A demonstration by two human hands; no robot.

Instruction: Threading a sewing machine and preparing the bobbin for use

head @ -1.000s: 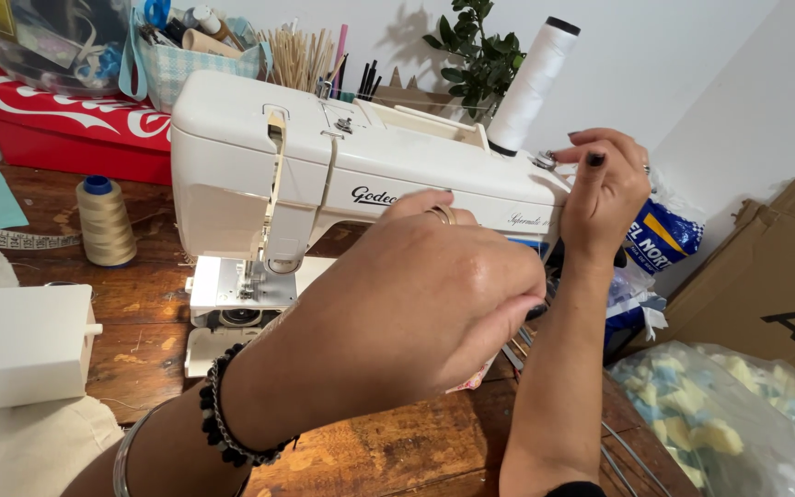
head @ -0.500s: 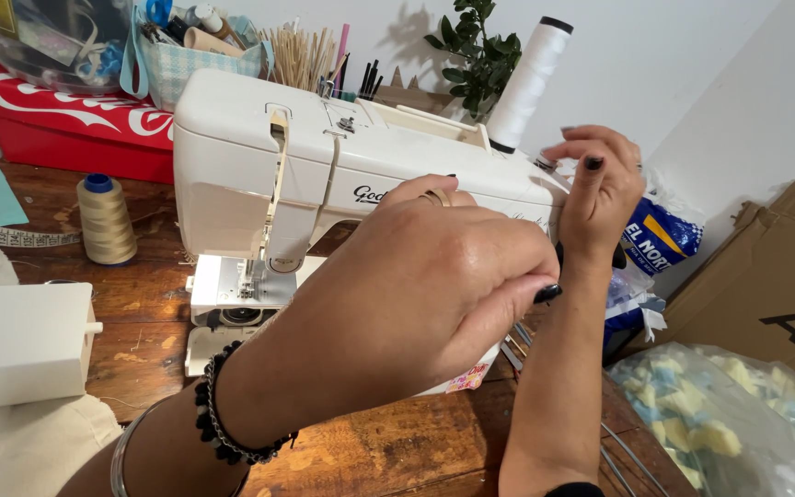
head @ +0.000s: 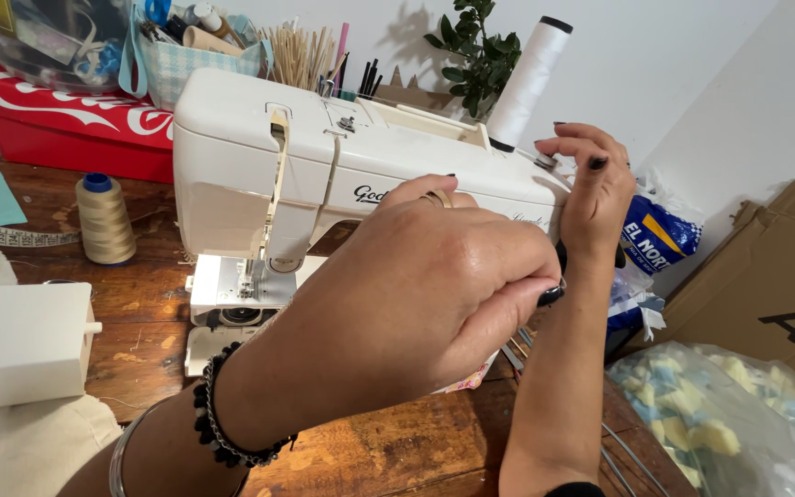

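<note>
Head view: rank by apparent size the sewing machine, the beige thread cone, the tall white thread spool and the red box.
1. sewing machine, clearly largest, though partly hidden by the left hand.
2. red box, only partly visible.
3. tall white thread spool and beige thread cone: look similar; the spool is farther away, so unranked.

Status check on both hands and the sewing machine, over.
Left hand closed in front of the sewing machine, fingers pinched. Right hand on machine's right end. What left hand pinches hidden. White thread cone behind.
</note>
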